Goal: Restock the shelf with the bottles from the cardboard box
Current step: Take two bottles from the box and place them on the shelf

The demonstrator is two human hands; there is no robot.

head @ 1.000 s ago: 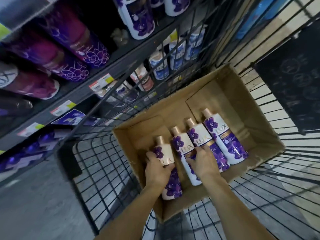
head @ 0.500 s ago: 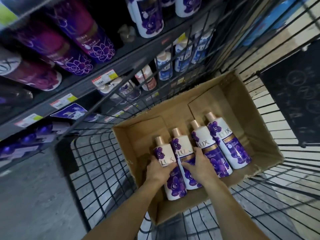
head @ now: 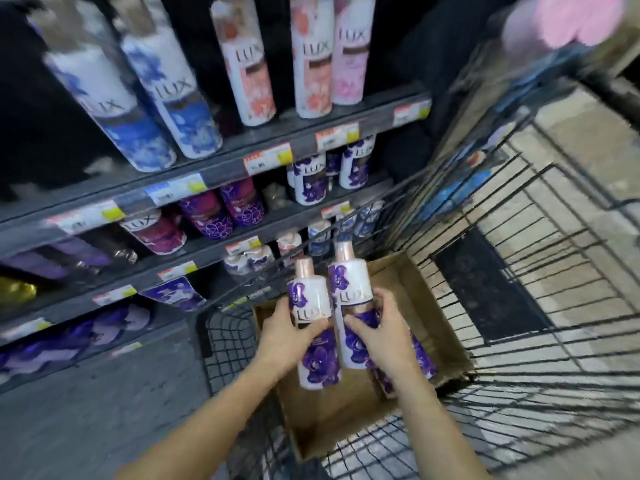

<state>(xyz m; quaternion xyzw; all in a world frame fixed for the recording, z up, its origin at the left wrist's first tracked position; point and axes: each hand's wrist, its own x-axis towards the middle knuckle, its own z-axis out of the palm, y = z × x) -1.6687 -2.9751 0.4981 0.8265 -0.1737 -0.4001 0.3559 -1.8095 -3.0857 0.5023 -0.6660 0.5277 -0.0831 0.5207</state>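
Note:
My left hand (head: pixel 289 336) grips a white bottle with purple flowers (head: pixel 313 355), held upright above the cardboard box (head: pixel 433 327). Beside it, my right hand (head: pixel 382 332) grips a second such bottle (head: pixel 349 289), also lifted. Two more purple-flower bottles (head: pixel 424 358) lie in the box, mostly hidden behind my right hand. The box sits in a black wire cart (head: pixel 519 393). The shelf (head: pixel 221 244) to the left carries matching purple-flower bottles (head: pixel 310 181) on its middle level.
Blue-flower bottles (head: pixel 138 109) and pink-flower bottles (head: pixel 311 57) stand on the upper shelf, dark purple ones (head: pixel 221 213) lower down. Price tags line the shelf edges. A dark floor mat (head: pixel 485 289) lies beyond the cart on tiled floor.
Both hands have closed on a bottle each and lifted them out of the box. My view has tilted up, showing more of the shelves.

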